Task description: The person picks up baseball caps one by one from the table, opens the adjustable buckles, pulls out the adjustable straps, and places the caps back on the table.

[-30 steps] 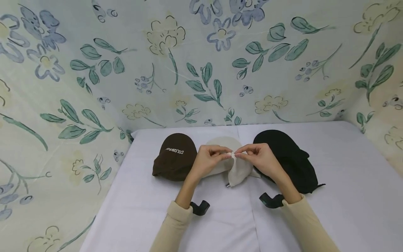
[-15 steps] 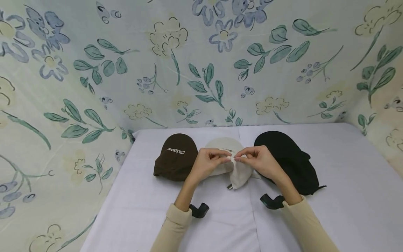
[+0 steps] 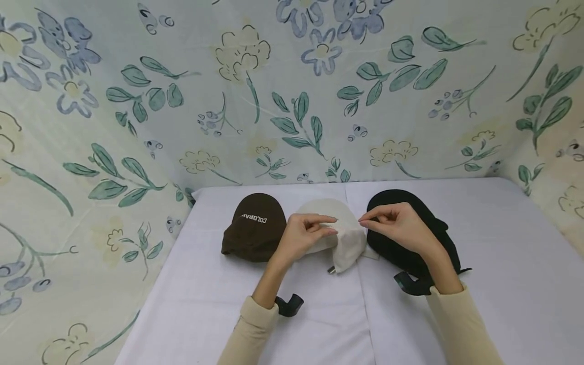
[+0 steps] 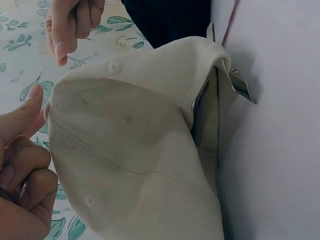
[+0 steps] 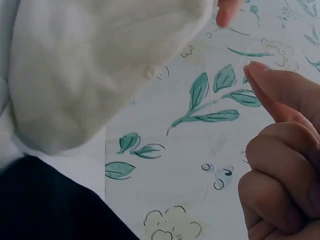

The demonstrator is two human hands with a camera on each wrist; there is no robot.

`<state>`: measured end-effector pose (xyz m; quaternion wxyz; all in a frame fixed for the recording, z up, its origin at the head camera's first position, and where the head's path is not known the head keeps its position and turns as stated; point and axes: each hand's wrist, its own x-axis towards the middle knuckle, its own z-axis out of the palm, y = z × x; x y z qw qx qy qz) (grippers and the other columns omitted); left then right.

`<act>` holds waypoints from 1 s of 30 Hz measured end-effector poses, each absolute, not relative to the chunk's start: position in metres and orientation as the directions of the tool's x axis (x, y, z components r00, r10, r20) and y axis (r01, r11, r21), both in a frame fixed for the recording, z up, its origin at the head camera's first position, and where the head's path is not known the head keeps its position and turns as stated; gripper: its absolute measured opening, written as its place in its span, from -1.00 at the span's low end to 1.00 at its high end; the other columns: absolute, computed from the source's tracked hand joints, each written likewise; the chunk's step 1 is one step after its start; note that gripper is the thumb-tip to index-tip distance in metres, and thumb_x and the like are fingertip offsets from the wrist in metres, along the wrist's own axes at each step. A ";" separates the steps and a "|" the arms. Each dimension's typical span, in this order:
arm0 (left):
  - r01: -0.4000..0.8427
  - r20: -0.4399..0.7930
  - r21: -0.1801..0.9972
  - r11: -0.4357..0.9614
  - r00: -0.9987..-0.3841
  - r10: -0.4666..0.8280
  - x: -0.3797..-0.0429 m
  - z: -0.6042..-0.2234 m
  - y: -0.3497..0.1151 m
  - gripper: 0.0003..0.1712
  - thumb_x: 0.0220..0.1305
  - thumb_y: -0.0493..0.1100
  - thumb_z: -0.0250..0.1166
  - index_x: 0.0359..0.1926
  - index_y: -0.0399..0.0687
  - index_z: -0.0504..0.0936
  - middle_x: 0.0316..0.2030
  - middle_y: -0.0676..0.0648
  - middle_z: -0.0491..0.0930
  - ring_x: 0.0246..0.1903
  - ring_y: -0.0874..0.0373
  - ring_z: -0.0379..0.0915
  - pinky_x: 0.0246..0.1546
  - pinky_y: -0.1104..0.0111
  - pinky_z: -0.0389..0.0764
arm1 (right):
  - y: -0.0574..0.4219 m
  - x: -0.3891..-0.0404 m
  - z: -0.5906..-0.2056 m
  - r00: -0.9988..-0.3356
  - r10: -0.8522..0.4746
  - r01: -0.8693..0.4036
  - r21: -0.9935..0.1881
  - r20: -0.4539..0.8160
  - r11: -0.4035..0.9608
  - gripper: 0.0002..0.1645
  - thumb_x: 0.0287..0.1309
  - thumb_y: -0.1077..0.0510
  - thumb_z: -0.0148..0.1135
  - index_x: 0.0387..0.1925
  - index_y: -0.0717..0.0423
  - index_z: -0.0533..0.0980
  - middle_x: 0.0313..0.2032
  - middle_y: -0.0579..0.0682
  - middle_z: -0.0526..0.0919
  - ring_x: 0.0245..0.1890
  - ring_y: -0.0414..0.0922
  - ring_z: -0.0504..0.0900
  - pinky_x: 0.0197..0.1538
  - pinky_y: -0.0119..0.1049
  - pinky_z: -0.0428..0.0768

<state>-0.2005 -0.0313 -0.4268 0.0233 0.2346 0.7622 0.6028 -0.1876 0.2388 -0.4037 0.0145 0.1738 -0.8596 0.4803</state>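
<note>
Head view peers forward, down over the counter (image 3: 182, 314); wrist views, close in, share the pale cap (image 4: 135, 140) from either side.

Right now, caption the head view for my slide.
Left hand at the cream cap, right hand clear of it, with a brown cap to one side and a black cap to the other.
</note>
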 end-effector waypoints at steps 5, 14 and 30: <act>0.360 0.281 0.924 0.133 -0.870 0.405 -0.193 -0.416 -0.020 -0.72 0.21 -0.21 0.53 -0.04 -0.15 0.82 -0.76 0.12 0.06 -0.68 0.29 -0.06 -0.59 0.49 0.17 | 0.259 -0.179 -0.390 -0.951 -0.264 -0.281 -0.805 0.162 0.522 -0.85 0.27 0.07 0.46 -0.19 0.04 0.78 -0.66 -0.18 0.22 -0.62 -0.19 0.25 -0.47 -0.32 0.34; 0.477 0.373 0.864 0.161 -0.822 0.431 -0.187 -0.404 0.021 -0.70 0.22 -0.26 0.51 -0.02 -0.22 0.81 -0.74 0.10 0.06 -0.69 0.34 -0.09 -0.60 0.49 0.09 | 0.305 -0.165 -0.379 -0.968 -0.217 -0.236 -0.768 0.129 0.595 -0.71 0.31 0.04 0.42 0.03 -0.02 0.74 -0.63 -0.15 0.18 -0.55 -0.13 0.27 -0.41 -0.32 0.37; 0.611 0.376 0.675 0.413 -0.767 0.521 -0.192 -0.428 0.102 -0.60 0.25 -0.07 0.51 0.08 -0.06 0.79 -0.76 0.13 0.18 -0.71 0.45 0.07 -0.58 0.65 0.12 | 0.368 -0.154 -0.387 -0.988 -0.136 -0.145 -0.755 0.075 0.640 -0.63 0.24 0.13 0.48 0.06 0.14 0.71 -0.64 -0.06 0.07 -0.63 -0.12 0.13 -0.41 -0.32 0.32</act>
